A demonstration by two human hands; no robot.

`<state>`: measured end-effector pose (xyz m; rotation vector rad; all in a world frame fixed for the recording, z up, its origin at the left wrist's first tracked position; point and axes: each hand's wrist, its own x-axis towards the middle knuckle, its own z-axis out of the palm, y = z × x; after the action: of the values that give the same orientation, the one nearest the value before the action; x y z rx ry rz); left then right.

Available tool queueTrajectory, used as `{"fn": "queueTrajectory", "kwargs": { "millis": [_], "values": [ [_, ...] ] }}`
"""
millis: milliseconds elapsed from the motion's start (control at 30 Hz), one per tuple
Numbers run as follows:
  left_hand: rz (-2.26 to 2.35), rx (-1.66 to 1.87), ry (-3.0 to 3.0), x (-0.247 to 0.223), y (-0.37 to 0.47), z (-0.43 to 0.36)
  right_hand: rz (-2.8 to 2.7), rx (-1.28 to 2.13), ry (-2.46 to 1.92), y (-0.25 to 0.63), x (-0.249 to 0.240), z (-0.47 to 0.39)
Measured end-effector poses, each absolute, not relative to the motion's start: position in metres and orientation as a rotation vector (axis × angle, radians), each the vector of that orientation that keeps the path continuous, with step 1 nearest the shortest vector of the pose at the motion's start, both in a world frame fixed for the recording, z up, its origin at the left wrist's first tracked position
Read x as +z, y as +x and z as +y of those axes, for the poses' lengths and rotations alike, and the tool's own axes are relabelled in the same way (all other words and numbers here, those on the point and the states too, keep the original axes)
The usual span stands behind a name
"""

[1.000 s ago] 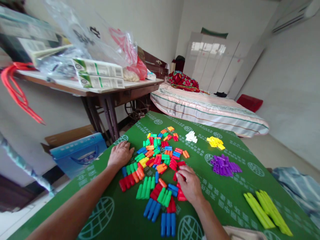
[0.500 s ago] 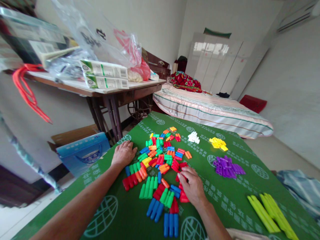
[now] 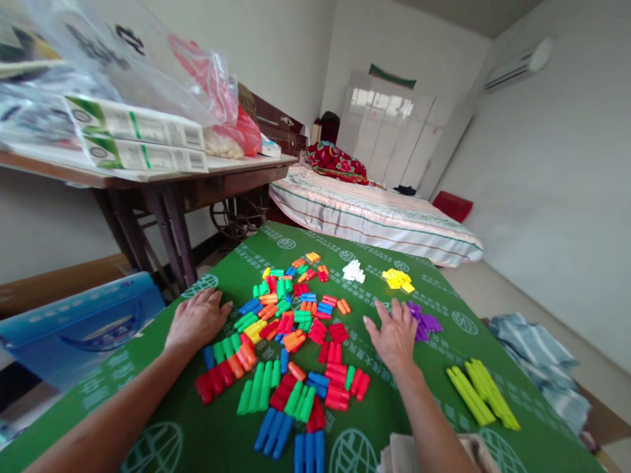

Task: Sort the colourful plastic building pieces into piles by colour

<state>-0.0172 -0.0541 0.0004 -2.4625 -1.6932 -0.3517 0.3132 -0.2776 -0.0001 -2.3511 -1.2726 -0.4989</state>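
Note:
My left hand [image 3: 200, 316] rests flat on the green board [image 3: 187, 420], left of the mixed pile, fingers spread and holding nothing. Above the board between the pile and the purple plastic pieces [image 3: 424, 323], my right hand [image 3: 393, 335] is open with nothing in it; it partly covers the purple heap. Red tube-shaped pieces [image 3: 337, 378] lie to its left. Mixed in the middle are green pieces [image 3: 259, 387], blue pieces [image 3: 273, 432], orange pieces [image 3: 294, 339] and a yellow group [image 3: 255, 330].
White pieces [image 3: 353, 271] and yellow pieces [image 3: 398, 280] form small heaps at the far side. Long lime-green pieces [image 3: 483, 394] lie at right. Beyond stand a cluttered sewing table [image 3: 236, 172] and a bed [image 3: 365, 213]. Folded cloth [image 3: 394, 453] sits at the near edge.
My right hand has left the red pieces, moved right towards the purple heap and opened. My left hand stays on the board. The camera view has turned right.

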Motion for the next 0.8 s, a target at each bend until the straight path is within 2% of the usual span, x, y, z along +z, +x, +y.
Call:
{"fn": "queueTrajectory", "kwargs": {
  "millis": [133, 267, 800],
  "values": [
    [-1.680, -0.282, -2.425, -0.005, -0.019, -0.047, -1.203, -0.361, -2.637, 0.355, -0.004, -0.281],
    [-1.683, -0.277, -2.401, -0.006, -0.019, -0.043, -1.235, -0.249, -2.721, 0.376, -0.013, -0.281],
    [-1.635, -0.290, -2.390, -0.019, -0.024, -0.024, -1.211, -0.355, -2.720, 0.401, -0.021, -0.276]
  ]
}}
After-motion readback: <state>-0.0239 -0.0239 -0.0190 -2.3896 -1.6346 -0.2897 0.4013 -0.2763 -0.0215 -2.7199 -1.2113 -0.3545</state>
